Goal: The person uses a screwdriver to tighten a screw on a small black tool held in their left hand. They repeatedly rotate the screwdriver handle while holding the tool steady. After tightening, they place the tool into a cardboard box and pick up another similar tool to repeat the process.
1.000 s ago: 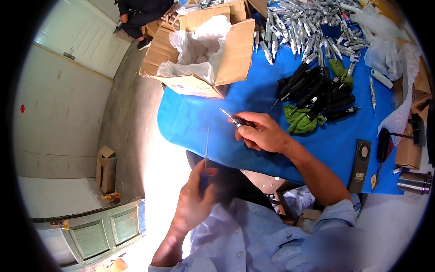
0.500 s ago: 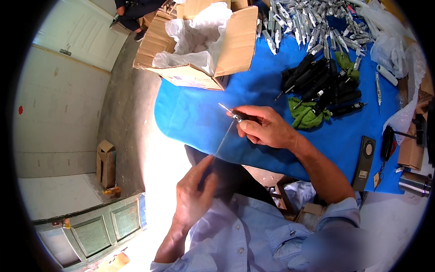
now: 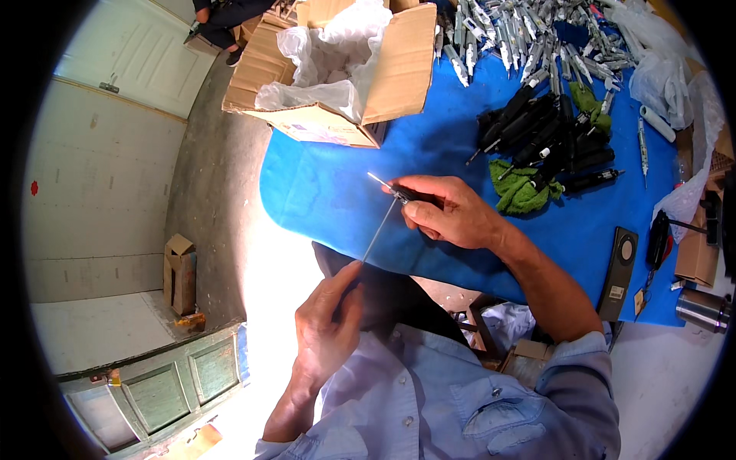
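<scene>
From the head view, my right hand (image 3: 452,211) is clenched around a small dark-handled tool (image 3: 410,195), with its short metal tip poking out toward the cardboard box (image 3: 322,92). My left hand (image 3: 330,322) pinches the lower end of a thin metal rod (image 3: 381,228) between thumb and fingertips; the rod runs up from that hand to meet the tool just at the near edge of the blue counter (image 3: 330,192). Both hands hang over that edge, on the side away from the box.

To seat the rod well, I judge I should keep the tool steady in my right hand and line the rod up straight with its opening, guiding with light pressure from the left so the thin metal does not bend or slip aside.

Beyond the tool, farther from the box, lies a heap of black handles (image 3: 544,138) on a green cloth (image 3: 521,192), and past those a spread of silver pieces (image 3: 529,31).
</scene>
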Tool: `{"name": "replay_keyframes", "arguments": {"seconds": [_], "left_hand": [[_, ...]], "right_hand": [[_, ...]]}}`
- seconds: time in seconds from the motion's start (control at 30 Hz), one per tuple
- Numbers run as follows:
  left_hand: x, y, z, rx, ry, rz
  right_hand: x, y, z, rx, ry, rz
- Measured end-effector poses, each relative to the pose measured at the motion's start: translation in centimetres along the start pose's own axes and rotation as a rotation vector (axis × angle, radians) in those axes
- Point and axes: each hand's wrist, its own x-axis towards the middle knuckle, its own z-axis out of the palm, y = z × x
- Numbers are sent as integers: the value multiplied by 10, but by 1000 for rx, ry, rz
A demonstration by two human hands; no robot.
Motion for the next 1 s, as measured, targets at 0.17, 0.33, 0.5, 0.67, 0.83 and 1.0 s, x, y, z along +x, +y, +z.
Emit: {"name": "replay_keyframes", "arguments": {"seconds": [0.17, 0.33, 0.5, 0.67, 0.83, 1.0], "left_hand": [[0, 1, 1, 16, 2, 4], [0, 2, 1, 5, 16, 4], [2, 1, 2, 12, 11, 22], [1, 1, 5, 15, 62, 39], [4, -1, 6, 13, 65, 70], [0, 3, 2, 11, 19, 0]], "right_hand": [[0, 0, 0, -12, 1, -3], [0, 0, 0, -14, -5, 2], [-1, 1, -1, -5, 6, 7], [0, 0, 0, -1, 5, 3], [0, 2, -3, -22, 15, -2], [0, -2, 0, -44, 10, -5]]}}
